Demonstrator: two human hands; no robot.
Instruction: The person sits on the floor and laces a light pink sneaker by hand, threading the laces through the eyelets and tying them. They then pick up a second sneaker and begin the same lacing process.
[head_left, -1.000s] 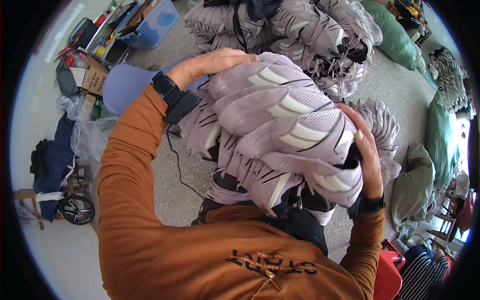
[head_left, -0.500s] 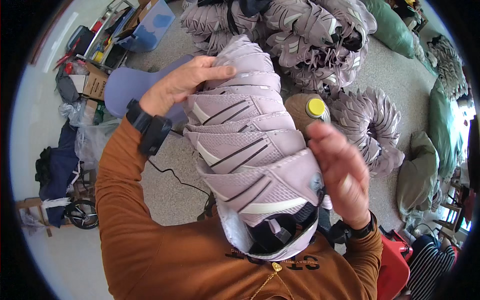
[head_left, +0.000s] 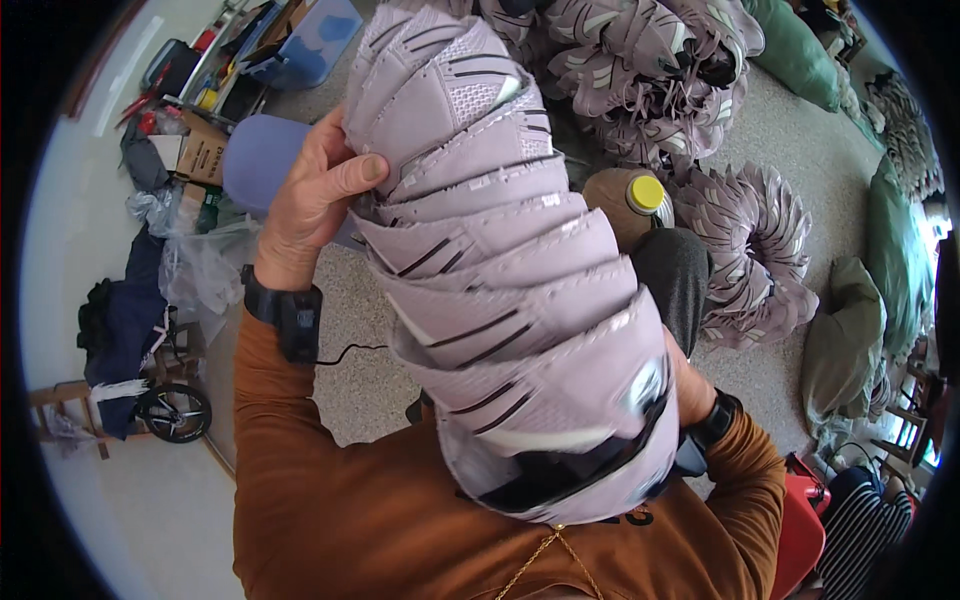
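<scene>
A long curved stack of nested pale mauve shoe uppers (head_left: 500, 290) fills the middle of the head view, its near end against my chest. Dark stripes and a white band mark each upper, and the nearest one shows a black lining. My left hand (head_left: 315, 195) grips the stack's far left side, thumb on top and the other fingers partly hidden beneath. On the near right side, my right hand (head_left: 690, 385) reaches behind the stack against its edge. Only the back of that hand and the wrist show; its fingers are hidden.
Beyond the stack lies a heap of similar uppers (head_left: 650, 70), with a ring of them (head_left: 750, 250) on the floor at right. A yellow-lidded jar (head_left: 620, 205) stands near my knee. A purple stool (head_left: 262, 165) is at left, green sacks (head_left: 890, 260) at right.
My right hand, apart and blurred before, has gone behind the stack's right side. The stack has tilted up and turned, and my left hand has shifted left and down along with it.
</scene>
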